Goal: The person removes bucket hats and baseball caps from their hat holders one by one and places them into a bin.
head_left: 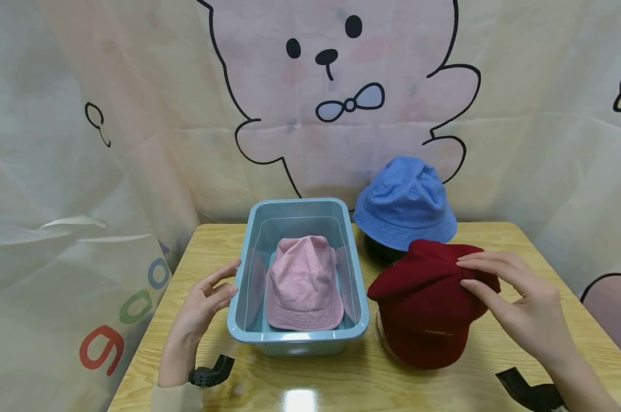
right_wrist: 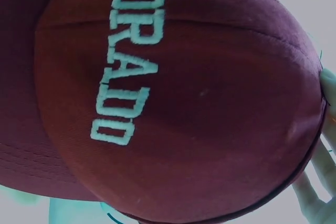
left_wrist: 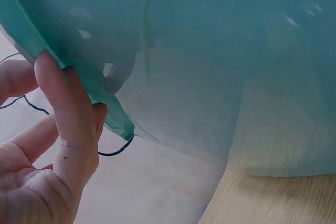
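My right hand (head_left: 521, 303) pinches the back of a dark red baseball cap (head_left: 428, 309) between thumb and fingers. Pale raised lettering ending in "LORADO" runs across the cap's front (right_wrist: 199, 93) in the right wrist view. A pale edge of something shows beneath the cap at its left. My left hand (head_left: 202, 309) touches the left rim of a blue plastic bin (head_left: 362, 326) with its fingertips; the left wrist view shows the fingers (left_wrist: 63, 108) against that rim. Inside the bin lies a pink cap (head_left: 305, 280), brim toward me.
Behind the red cap, a blue bucket hat (head_left: 405, 203) sits on top of a black item (head_left: 379, 252). Everything stands on a wooden table (head_left: 269, 383). A printed cloth backdrop (head_left: 155, 171) hangs close behind the table and along its left side.
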{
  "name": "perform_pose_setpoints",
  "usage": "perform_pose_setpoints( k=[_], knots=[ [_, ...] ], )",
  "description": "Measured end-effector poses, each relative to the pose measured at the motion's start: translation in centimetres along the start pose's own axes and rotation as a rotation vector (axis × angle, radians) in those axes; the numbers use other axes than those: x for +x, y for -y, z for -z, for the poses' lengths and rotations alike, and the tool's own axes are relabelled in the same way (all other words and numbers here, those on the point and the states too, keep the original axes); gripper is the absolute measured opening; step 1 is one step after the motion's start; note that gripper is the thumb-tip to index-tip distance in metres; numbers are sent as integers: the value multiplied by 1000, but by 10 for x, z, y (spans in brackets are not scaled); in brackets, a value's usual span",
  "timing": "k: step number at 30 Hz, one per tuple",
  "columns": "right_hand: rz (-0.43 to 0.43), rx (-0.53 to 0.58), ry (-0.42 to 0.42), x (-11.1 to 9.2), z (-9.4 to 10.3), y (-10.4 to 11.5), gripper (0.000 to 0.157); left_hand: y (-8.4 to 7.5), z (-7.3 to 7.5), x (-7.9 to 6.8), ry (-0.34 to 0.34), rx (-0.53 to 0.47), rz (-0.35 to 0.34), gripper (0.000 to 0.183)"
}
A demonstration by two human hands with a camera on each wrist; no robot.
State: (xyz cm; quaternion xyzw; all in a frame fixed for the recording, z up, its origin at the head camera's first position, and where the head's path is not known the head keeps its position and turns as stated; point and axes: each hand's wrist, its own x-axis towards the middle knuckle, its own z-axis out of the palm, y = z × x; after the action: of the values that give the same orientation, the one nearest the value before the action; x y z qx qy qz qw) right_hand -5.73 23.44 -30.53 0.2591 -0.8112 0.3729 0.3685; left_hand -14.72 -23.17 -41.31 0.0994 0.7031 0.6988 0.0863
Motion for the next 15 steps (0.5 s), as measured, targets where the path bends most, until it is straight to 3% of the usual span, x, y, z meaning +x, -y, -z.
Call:
perform_pose_setpoints(
  k=[15],
  knots=[
    [23, 38, -56, 22, 3, 0, 23, 0, 0, 0, -11, 10, 7, 54]
  ],
)
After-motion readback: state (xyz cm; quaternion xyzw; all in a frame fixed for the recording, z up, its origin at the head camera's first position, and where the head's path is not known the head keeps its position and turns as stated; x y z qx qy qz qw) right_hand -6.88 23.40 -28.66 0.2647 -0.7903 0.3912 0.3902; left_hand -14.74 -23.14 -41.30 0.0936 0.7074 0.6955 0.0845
